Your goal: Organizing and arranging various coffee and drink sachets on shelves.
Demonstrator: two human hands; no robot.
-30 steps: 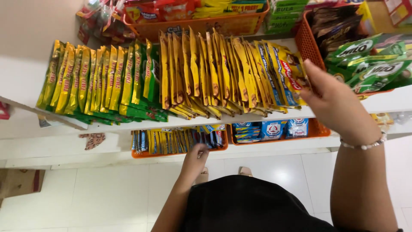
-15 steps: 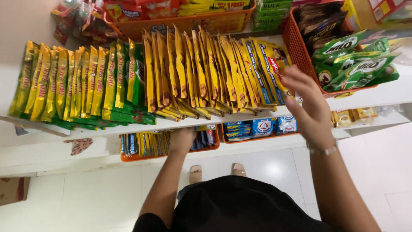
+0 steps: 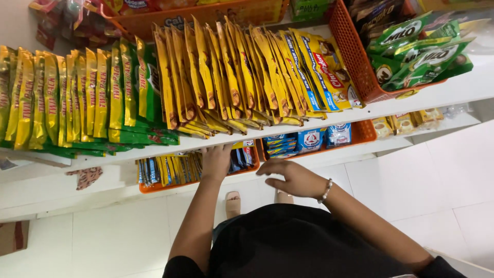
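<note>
The left hand (image 3: 216, 160) reaches into the orange basket (image 3: 154, 186) on the lower shelf, fingers among the yellow and blue sachets (image 3: 170, 169). The right hand (image 3: 293, 177), with a beaded bracelet (image 3: 325, 190) at the wrist, hovers open and empty just right of it, below the blue packets (image 3: 309, 140). Above both hands, yellow sachet strips (image 3: 226, 77) hang over the white shelf edge (image 3: 309, 126).

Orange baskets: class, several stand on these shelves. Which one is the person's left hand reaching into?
The low orange basket on the bottom shelf, filled with yellow sachets. The left hand rests at its rim; the neighbouring basket holds blue packs.
</note>
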